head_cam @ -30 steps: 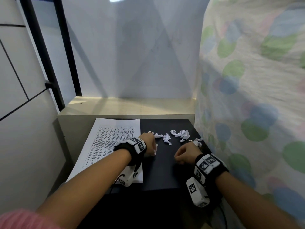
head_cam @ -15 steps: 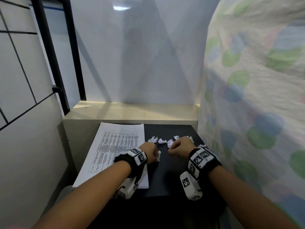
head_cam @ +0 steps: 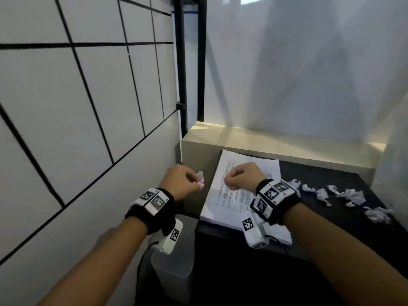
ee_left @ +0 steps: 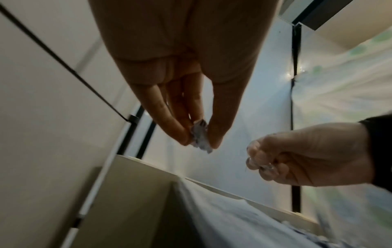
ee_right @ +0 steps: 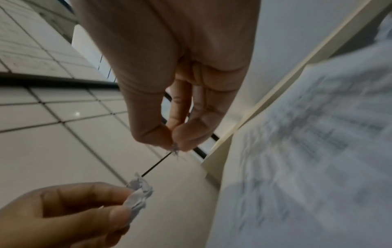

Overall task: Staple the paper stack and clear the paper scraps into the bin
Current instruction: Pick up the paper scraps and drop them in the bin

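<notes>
My left hand (head_cam: 185,180) pinches a crumpled paper scrap (head_cam: 200,179) in the air left of the table, above the grey bin (head_cam: 174,270). In the left wrist view the scrap (ee_left: 200,135) sits between thumb and fingertips. My right hand (head_cam: 240,178) hovers over the printed paper stack (head_cam: 231,195) and pinches a tiny scrap (ee_right: 175,147). The left hand's scrap (ee_right: 139,191) also shows in the right wrist view. Several more scraps (head_cam: 344,195) lie on the black table (head_cam: 344,230).
A white tiled wall (head_cam: 77,129) stands close on the left. A beige ledge (head_cam: 276,144) runs behind the table. Black metal posts (head_cam: 189,62) rise at the back left. No stapler is in sight.
Both hands have lifted off the table and swung left, each carrying a scrap. The left hand has passed the table's edge above the bin; the view has turned left too.
</notes>
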Tool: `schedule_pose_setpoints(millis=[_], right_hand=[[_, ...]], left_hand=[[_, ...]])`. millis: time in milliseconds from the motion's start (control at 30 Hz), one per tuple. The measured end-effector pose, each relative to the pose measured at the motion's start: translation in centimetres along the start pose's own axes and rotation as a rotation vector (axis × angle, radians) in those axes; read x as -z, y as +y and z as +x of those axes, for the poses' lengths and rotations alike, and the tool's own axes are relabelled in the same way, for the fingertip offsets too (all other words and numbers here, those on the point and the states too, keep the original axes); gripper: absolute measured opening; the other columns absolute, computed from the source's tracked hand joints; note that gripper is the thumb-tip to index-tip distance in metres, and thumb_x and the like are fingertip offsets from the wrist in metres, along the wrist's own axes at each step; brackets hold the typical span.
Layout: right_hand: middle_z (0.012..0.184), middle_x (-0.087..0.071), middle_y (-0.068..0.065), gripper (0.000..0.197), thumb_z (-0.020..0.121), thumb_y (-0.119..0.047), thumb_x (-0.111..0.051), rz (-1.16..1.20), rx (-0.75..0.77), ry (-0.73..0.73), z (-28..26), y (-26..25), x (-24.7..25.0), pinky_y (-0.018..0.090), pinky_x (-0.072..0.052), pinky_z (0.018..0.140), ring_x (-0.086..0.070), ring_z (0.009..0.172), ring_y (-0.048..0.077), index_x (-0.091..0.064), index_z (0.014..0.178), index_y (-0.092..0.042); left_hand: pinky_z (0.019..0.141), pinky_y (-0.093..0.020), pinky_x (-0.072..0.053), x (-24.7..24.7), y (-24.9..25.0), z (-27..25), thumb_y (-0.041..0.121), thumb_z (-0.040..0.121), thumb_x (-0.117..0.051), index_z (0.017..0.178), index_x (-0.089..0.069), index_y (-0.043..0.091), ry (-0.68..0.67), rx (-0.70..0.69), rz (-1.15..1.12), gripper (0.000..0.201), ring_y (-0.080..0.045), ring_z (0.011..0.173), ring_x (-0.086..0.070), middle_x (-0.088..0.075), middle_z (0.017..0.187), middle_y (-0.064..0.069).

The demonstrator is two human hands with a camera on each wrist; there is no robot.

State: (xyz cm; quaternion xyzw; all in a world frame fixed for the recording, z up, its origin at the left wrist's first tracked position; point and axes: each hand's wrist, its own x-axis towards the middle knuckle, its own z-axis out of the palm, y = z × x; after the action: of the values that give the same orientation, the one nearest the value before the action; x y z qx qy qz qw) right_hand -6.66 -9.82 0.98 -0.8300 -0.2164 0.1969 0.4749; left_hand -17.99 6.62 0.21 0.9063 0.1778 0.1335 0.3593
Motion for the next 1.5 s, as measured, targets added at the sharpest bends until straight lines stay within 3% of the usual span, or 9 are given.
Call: schedule_pose_setpoints(millis=[167, 300, 467, 600, 767, 1033, 1267, 1400, 1500], right_hand=[[0.061, -0.066, 0.003, 0.01, 0.072, -0.008, -0.073, -0.078, 0.04, -0.112, 0.6, -2.6, -11.2, 0.025, -0.057, 0.059, -0.06, 0.054, 0.01, -0.069, 0.063, -0.008], [0.072, -0.066, 0.009, 0.007, 0.072, -0.008, -0.071, -0.181, 0.016, -0.186, 0.4, -2.4, -18.3, 0.031, -0.058, 0.073, -0.061, 0.061, 0.015, -0.072, 0.077, -0.003], [0.101, -0.073, 0.013, 0.022, 0.078, -0.013, -0.07, -0.345, -0.15, -0.238, 1.7, 3.0, -23.7, 0.027, -0.054, 0.079, -0.069, 0.097, 0.024, -0.075, 0.096, -0.002], [0.114, -0.069, 0.014, 0.032, 0.079, -0.017, -0.068, -0.271, -0.355, -0.161, 3.0, 9.0, -26.7, 0.03, -0.051, 0.089, -0.064, 0.108, 0.027, -0.07, 0.108, -0.004], [0.12, -0.065, 0.014, 0.03, 0.088, -0.012, -0.056, -0.173, -0.501, -0.045, 4.2, 14.7, -29.0, 0.026, -0.047, 0.09, -0.06, 0.114, 0.027, -0.066, 0.115, -0.003], [0.114, -0.066, 0.025, 0.023, 0.09, 0.0, -0.051, -0.099, -0.575, 0.078, 5.1, 18.6, -31.7, 0.039, -0.053, 0.089, -0.062, 0.106, 0.038, -0.07, 0.101, 0.009], [0.097, -0.072, 0.021, 0.015, 0.082, -0.002, -0.066, 0.103, -0.623, 0.118, 5.2, 19.1, -32.4, 0.03, -0.052, 0.077, -0.067, 0.094, 0.034, -0.072, 0.069, -0.001], [0.115, -0.064, 0.018, 0.026, 0.092, -0.004, -0.05, 0.166, -0.662, 0.147, 5.0, 18.5, -32.0, 0.026, -0.049, 0.076, -0.06, 0.111, 0.036, -0.064, 0.112, 0.005], [0.138, -0.05, 0.017, 0.042, 0.094, -0.005, -0.045, 0.026, -0.612, 0.034, 4.5, 18.2, -31.8, 0.03, -0.041, 0.1, -0.049, 0.126, 0.033, -0.044, 0.136, -0.003]], left_hand=[[0.074, -0.022, -0.05, 2.8, -7.3, -3.8, 0.017, 0.073, -0.077, 0.082, -0.078, 0.008, 0.144, 0.174, 0.058, 0.013, -0.019, 0.074, -0.066, -0.076, 0.083, -0.011], [0.064, -0.016, -0.041, 2.2, -12.3, -5.7, 0.024, 0.08, -0.071, 0.078, -0.077, 0.006, 0.109, 0.301, 0.119, 0.019, -0.017, 0.071, -0.065, -0.076, 0.082, -0.012], [0.066, -0.015, -0.041, 0.0, -16.2, -6.9, 0.019, 0.08, -0.067, 0.084, -0.078, 0.008, -0.024, 0.381, 0.163, 0.016, -0.02, 0.084, -0.071, -0.076, 0.083, -0.008], [0.08, -0.019, -0.047, -2.4, -18.4, -6.1, 0.019, 0.084, -0.062, 0.094, -0.078, 0.008, -0.153, 0.401, 0.197, 0.022, -0.021, 0.099, -0.07, -0.075, 0.1, -0.012], [0.075, -0.006, -0.038, -5.5, -21.6, -3.8, 0.021, 0.088, -0.06, 0.106, -0.074, 0.012, -0.258, 0.439, 0.232, 0.025, -0.017, 0.109, -0.065, -0.072, 0.115, -0.003], [0.089, -0.026, -0.05, -9.5, -25.1, 0.0, 0.02, 0.082, -0.067, 0.108, -0.072, 0.007, -0.462, 0.462, 0.364, 0.029, -0.024, 0.108, -0.065, -0.07, 0.115, -0.009], [0.087, -0.029, -0.052, -11.0, -25.6, 1.6, 0.015, 0.084, -0.067, 0.108, -0.071, 0.001, -0.543, 0.389, 0.388, 0.028, -0.026, 0.105, -0.066, -0.07, 0.114, -0.016], [0.09, -0.028, -0.049, -11.0, -25.1, 1.6, 0.014, 0.085, -0.067, 0.113, -0.069, 0.001, -0.554, 0.377, 0.416, 0.031, -0.027, 0.11, -0.064, -0.067, 0.118, -0.015], [0.091, -0.029, -0.049, -11.0, -24.7, 1.8, 0.016, 0.084, -0.068, 0.116, -0.066, 0.002, -0.553, 0.402, 0.4, 0.035, -0.028, 0.111, -0.063, -0.066, 0.121, -0.016]])
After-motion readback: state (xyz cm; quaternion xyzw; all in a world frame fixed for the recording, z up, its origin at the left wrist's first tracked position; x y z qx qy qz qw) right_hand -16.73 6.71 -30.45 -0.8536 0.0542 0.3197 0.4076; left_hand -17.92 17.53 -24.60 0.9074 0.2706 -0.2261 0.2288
